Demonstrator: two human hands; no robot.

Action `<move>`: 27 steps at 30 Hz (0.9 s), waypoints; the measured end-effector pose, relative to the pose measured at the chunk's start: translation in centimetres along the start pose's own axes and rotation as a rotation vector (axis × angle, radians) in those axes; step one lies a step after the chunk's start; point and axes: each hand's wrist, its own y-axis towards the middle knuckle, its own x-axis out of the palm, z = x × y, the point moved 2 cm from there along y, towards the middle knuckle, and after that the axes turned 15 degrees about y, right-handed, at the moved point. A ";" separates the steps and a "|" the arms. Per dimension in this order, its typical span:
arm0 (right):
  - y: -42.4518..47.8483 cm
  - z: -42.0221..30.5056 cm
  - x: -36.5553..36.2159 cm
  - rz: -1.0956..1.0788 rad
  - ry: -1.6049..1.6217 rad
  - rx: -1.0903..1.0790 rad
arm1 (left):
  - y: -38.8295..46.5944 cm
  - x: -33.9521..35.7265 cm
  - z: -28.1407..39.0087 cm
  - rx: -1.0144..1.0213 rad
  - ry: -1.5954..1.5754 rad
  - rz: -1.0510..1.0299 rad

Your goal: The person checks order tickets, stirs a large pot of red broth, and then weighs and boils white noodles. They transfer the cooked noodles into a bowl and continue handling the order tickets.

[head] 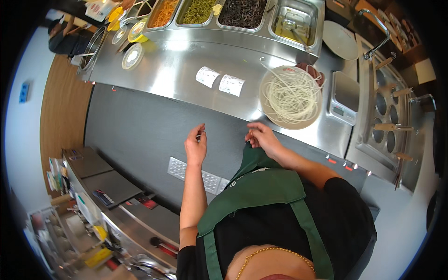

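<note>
My left hand [196, 144] is held above the floor in front of the counter, fingers loosely bent and nothing seen in it. At the counter's front edge, my right hand [261, 139] grips a drawn-up part of the green apron [257, 159] that I wear. Just beyond that hand, a round bowl [304, 124] of pale thin noodles [292, 94] stands on the steel counter [164, 70]. Some strands hang over its rim. Left of the bowl lie two printed paper slips [208, 77] that bear writing.
Steel pans hold orange shreds [163, 14], chopped green vegetable [196, 11], dark strips [241, 13] and yellowish liquid [287, 33]. A digital scale [344, 98] stands right of the bowl, before a noodle boiler [381, 115]. A person [66, 38] is at far left. Behind me runs a lower counter [112, 185].
</note>
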 end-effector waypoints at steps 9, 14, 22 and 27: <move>8.2 -2.3 5.2 0.319 0.267 -0.235 | 17.8 -1.6 -2.7 0.085 -0.066 -0.199; 9.9 -3.0 6.1 0.556 0.337 -0.360 | 25.7 0.9 -2.8 0.247 -0.122 -0.480; 12.3 -0.2 13.1 0.644 0.492 -0.410 | 31.1 3.4 -2.5 0.345 -0.094 -1.008; 13.2 -1.4 15.7 0.614 0.430 -0.439 | 31.4 1.6 -1.4 0.275 -0.359 -1.032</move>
